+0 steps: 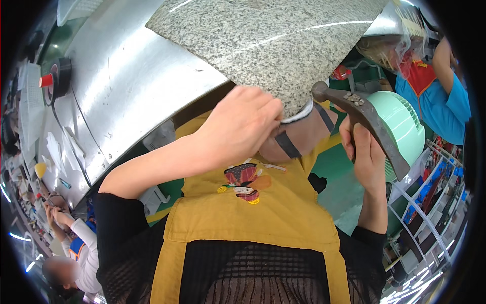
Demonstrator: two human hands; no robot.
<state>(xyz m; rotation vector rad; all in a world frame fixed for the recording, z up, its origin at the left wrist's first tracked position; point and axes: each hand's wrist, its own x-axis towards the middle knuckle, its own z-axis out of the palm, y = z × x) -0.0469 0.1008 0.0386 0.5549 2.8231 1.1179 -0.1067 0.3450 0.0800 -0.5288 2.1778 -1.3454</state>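
My right hand (369, 157) is wrapped around a hammer (378, 121), raised to the right of the stone slab. Its long dark metal head slants across the hand, with a rounded knob at the upper end and a broad flat lower end. The handle is mostly hidden by my fingers. At the near corner of the speckled grey granite slab (263, 48), my left hand (245, 121) is closed, fingertips bunched downward. A white curved edge (299, 113) shows beside those fingertips, against the slab's corner. What the left fingers pinch is hidden.
A light green fan (402, 126) stands behind the hammer. At left is a metal-topped table (136, 71) with a black tape roll (62, 78). A wire rack (430, 202) stands at right. One person in blue (433, 104) is at upper right, another (83, 248) at lower left.
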